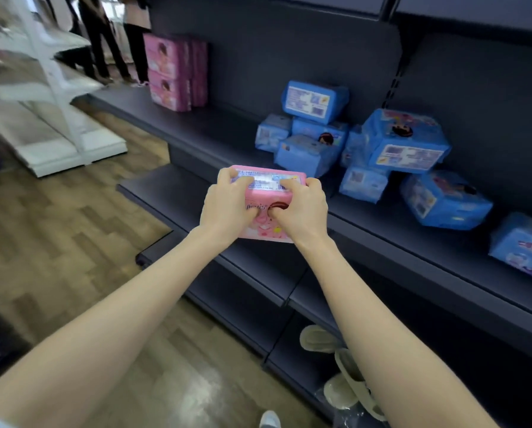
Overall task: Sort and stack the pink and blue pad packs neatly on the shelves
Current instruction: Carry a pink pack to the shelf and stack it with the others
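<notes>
Both of your hands hold one pink pad pack (263, 228) at the picture's centre. Your left hand (227, 208) and right hand (301, 208) curl their fingers over its far edge, with the thumbs pressed on its face. It sits in front of the dark shelf (212, 137). At eleven o'clock from it, a stack of pink packs (173, 72) stands on that shelf. At two o'clock, blue packs (366, 143) lie in a loose heap.
</notes>
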{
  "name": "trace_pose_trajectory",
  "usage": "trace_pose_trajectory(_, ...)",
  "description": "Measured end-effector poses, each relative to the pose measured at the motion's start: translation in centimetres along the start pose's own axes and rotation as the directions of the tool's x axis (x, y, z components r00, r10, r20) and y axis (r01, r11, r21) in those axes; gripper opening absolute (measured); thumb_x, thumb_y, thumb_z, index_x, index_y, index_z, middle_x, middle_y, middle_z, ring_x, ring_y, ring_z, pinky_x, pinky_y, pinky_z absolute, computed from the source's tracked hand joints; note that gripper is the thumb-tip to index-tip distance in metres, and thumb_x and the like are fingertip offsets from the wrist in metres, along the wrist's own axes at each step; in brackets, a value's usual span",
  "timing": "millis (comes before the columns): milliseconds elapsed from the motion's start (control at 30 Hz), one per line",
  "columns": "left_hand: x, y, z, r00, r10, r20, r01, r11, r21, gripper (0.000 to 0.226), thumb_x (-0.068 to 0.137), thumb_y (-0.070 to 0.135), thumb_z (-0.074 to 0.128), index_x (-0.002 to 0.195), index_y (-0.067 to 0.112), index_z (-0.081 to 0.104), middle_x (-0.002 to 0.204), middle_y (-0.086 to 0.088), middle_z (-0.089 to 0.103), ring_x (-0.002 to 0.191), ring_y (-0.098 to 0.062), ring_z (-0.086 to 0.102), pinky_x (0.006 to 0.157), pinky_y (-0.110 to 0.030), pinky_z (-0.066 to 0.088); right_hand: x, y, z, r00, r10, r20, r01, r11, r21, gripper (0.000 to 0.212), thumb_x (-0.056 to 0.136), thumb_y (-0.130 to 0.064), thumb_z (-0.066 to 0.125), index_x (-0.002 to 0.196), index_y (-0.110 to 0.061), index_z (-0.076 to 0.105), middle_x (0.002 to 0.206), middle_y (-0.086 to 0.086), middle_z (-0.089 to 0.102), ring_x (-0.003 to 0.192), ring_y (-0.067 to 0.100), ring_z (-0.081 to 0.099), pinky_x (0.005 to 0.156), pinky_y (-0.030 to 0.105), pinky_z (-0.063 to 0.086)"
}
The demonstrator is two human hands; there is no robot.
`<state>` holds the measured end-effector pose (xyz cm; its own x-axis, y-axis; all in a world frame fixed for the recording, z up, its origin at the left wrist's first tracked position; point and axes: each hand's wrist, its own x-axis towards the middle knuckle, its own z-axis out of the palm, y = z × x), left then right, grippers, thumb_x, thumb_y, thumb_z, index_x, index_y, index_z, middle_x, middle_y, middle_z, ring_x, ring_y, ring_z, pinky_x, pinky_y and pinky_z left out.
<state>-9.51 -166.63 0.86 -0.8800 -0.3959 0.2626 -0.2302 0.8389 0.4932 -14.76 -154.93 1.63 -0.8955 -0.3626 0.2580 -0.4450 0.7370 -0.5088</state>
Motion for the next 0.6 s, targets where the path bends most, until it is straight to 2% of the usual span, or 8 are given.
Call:
trace_pose_trajectory(433, 4.1, -6.8, -1.3, 0.973, -0.218, -0.071, 0.223, 0.972, 0.072, 0.054, 0.082, 0.022, 0.068, 0.131, 0.013, 0.049, 0.138, -0.007, 0.035, 0.115, -0.031, 0.049, 0.097, -0.039, 0.041, 7.0, -3.8, 6.6, 0.969, -0.171, 0.18, 0.158, 0.984, 0.083, 0.048, 0.077, -0.017, 0.067, 0.124, -0.015, 0.057, 0.124, 0.012, 0.044, 0.114, 0.03, 0.048, 0.088, 0.027, 0.037)
trace_pose_trajectory(600, 6.6, -8.4, -1.6, 0.95, -0.287, -0.122, 0.297, 0.952, 0.073, 0.054, 0.081, 0.022, 0.069, 0.131, 0.013, 0.05, 0.137, -0.007, 0.037, 0.116, -0.031, 0.049, 0.095, -0.037, 0.04, 10.7, -4.9, 8.4, 0.943, -0.253, 0.217, 0.236, 0.966, 0.101, 0.052, 0.079, -0.017, 0.066, 0.129, -0.017, 0.054, 0.127, 0.011, 0.044, 0.114, 0.03, 0.048, 0.091, 0.029, 0.037)
